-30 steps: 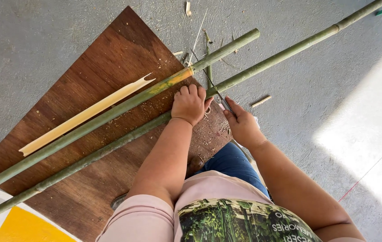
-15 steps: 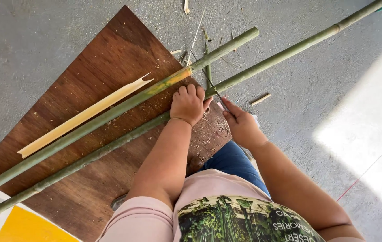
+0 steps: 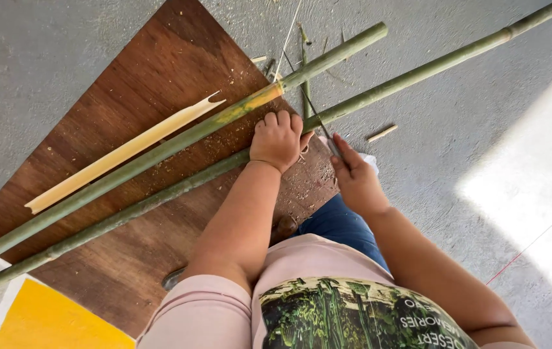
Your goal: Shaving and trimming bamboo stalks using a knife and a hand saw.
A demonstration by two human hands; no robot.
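Two long green bamboo poles lie slanted across a brown wooden board [image 3: 159,71] on the concrete floor. My left hand [image 3: 278,137] grips the nearer pole [image 3: 418,74], pressing it down at the board's edge. My right hand [image 3: 355,181] holds a slim dark blade [image 3: 320,128] against that same pole, just right of my left hand. The farther pole [image 3: 334,57] has a yellowish patch near my left hand. A pale split bamboo strip [image 3: 127,150] rests beyond the poles on the board.
Green shavings and thin slivers [image 3: 303,39] litter the floor beyond the poles. A small wood chip [image 3: 381,134] lies to the right. A yellow sheet [image 3: 43,323] shows at the bottom left. Bright sunlight falls on the floor at right.
Both hands stay in nearly the same place on the nearer pole; my right hand with the blade has shifted only slightly.
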